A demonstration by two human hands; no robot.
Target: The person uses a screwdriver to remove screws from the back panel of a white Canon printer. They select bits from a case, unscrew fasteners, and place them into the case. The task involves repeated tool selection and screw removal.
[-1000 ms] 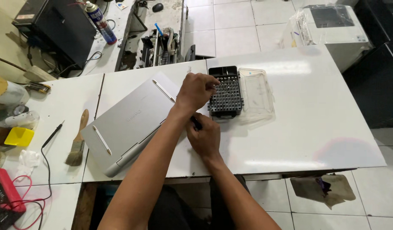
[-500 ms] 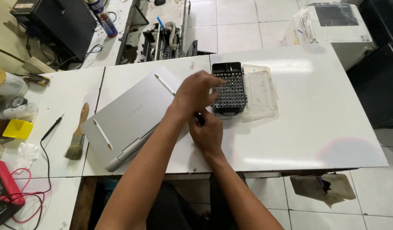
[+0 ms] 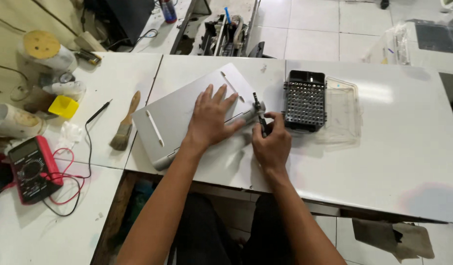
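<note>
Silver and turned bottom side up, a laptop (image 3: 187, 115) lies slantwise on the white table (image 3: 398, 162), and the left hand (image 3: 210, 118) rests flat on its base with the fingers spread wide, gripping nothing, only pressing down. The right hand (image 3: 271, 142) is just beside it at the laptop's right corner, its fingers curled shut around a small dark screwdriver (image 3: 259, 115) whose tip points at the hinge edge (whether the tip sits in a screw cannot be told). Close to the right of that hand stands a black bit case (image 3: 305, 100), open, its rows of bits showing, and its clear lid (image 3: 343, 113) lies flat against it on the far side. Well off to the left are a paintbrush (image 3: 124, 125), a yellow tub (image 3: 63, 106) and a red multimeter (image 3: 32, 168) with its leads trailing.
</note>
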